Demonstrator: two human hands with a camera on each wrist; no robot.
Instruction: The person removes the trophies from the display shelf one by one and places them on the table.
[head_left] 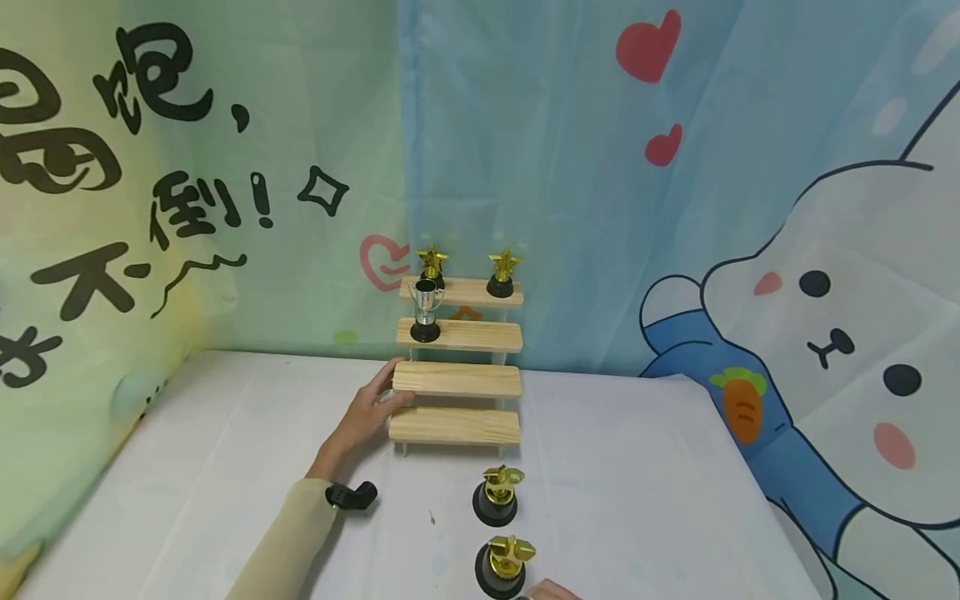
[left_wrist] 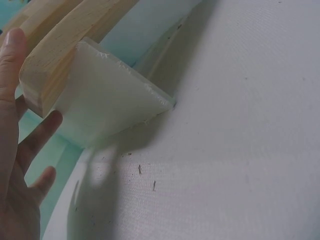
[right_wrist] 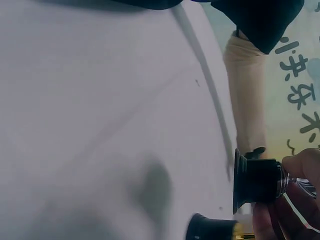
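My left hand (head_left: 370, 410) touches the left end of a wooden tiered display stand (head_left: 456, 379), its fingers spread and fairly straight beside the step ends. At the bottom edge of the head view, only a small part of my right hand (head_left: 552, 591) shows. The right wrist view shows that hand pinching a trophy (right_wrist: 257, 180) with a black base and silver stem, held sideways above the table; its top is hidden. A silver cup trophy (head_left: 425, 311) stands on the stand's second step from the top. Two gold star trophies, left (head_left: 432, 262) and right (head_left: 504, 273), occupy the top step.
Two gold trophies on black bases, one nearer the stand (head_left: 496, 497) and one nearer me (head_left: 501, 568), stand on the white-covered table (head_left: 637, 483). A printed cloth backdrop (head_left: 540, 125) hangs behind the stand.
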